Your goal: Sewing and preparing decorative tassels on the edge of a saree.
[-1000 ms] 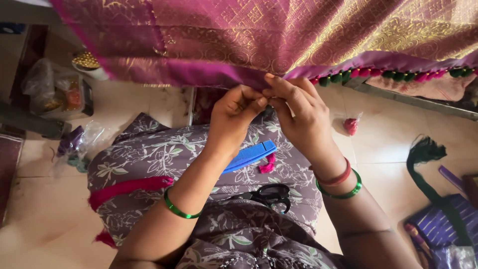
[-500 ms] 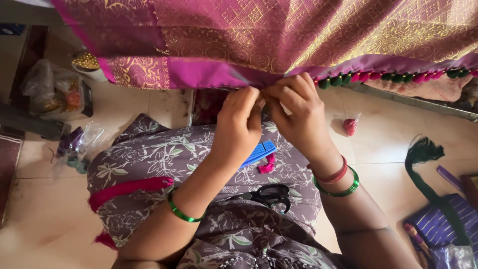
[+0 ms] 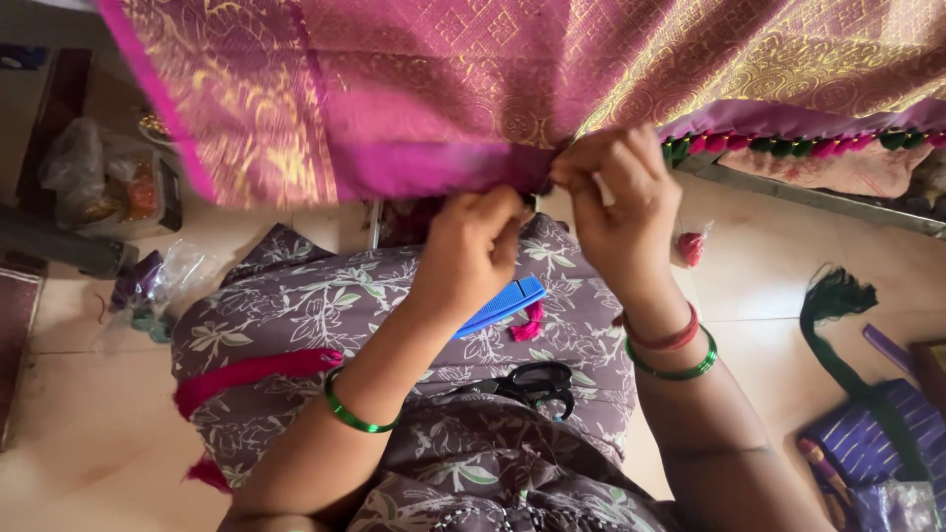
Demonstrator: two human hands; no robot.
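Clearly, both hands were working the cloth's (image 3: pixel 443 99) hanging edge: left hand (image 3: pixel 471 246) pinched shut on the hem, right hand (image 3: pixel 623 202) gripping it beside the tassels (image 3: pixel 788 143); the next tassel probably needed steady tension.

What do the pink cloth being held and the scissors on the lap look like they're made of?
The pink cloth looks like woven silk or a silk-like fabric: it has a sheen and gold patterned threadwork. The scissors seem to have black plastic handles, smooth and slightly glossy; their blades are mostly hidden, so the metal is only a guess.
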